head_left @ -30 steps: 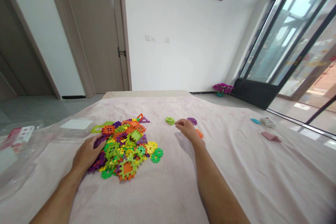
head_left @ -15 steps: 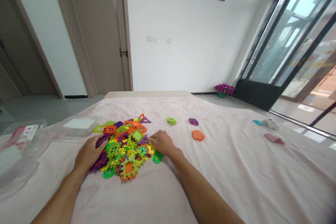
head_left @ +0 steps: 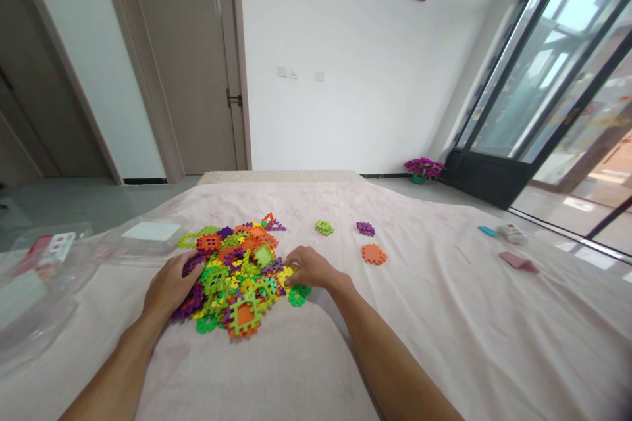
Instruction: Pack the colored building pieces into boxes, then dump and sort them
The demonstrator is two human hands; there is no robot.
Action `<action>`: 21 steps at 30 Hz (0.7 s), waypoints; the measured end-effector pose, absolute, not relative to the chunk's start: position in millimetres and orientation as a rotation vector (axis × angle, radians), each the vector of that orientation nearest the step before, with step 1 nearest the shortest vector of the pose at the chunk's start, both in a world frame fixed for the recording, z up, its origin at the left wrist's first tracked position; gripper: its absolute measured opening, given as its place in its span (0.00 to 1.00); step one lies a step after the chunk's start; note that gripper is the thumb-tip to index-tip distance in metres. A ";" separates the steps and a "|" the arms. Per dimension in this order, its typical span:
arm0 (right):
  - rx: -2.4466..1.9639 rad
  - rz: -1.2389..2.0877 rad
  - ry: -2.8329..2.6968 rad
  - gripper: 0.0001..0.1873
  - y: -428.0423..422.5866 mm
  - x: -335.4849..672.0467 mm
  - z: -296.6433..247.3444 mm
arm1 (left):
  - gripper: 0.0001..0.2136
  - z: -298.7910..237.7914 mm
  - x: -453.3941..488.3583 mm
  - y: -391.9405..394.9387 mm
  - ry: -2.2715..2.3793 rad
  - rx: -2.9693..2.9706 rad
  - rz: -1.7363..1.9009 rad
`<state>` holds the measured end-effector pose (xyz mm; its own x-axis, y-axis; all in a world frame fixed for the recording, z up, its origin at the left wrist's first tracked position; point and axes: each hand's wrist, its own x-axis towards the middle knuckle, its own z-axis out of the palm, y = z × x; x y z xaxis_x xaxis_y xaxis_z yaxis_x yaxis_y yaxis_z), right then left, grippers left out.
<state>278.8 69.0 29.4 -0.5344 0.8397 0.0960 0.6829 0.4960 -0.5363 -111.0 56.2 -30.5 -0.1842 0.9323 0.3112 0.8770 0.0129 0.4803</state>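
Observation:
A pile of coloured plastic interlocking pieces [head_left: 237,273] lies on a pink bedspread [head_left: 444,316]. My left hand [head_left: 170,286] rests flat on the pile's left edge, fingers stretched over purple pieces. My right hand [head_left: 311,270] is at the pile's right edge, fingertips pinched on a yellow piece [head_left: 286,275] beside a green round piece [head_left: 297,295]. Three single pieces lie apart to the right: a light green one [head_left: 324,228], a purple one [head_left: 366,229] and an orange one [head_left: 374,254].
A clear plastic bag [head_left: 54,276] with a white label lies at the left. Small items, a blue one [head_left: 488,231], a white one [head_left: 513,233] and a pink one [head_left: 521,262], lie at the right. Beyond the bed are a door, a wall and glass doors.
My right hand left the light green piece on the bedspread, drew back to the pile's right edge and pinched a yellow piece. My left hand stayed put.

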 end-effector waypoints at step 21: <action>-1.547 0.680 -1.831 0.07 80.5 294.6 23.6 | 0.28 -30.1 -109.2 54.7 2.171 1.942 0.916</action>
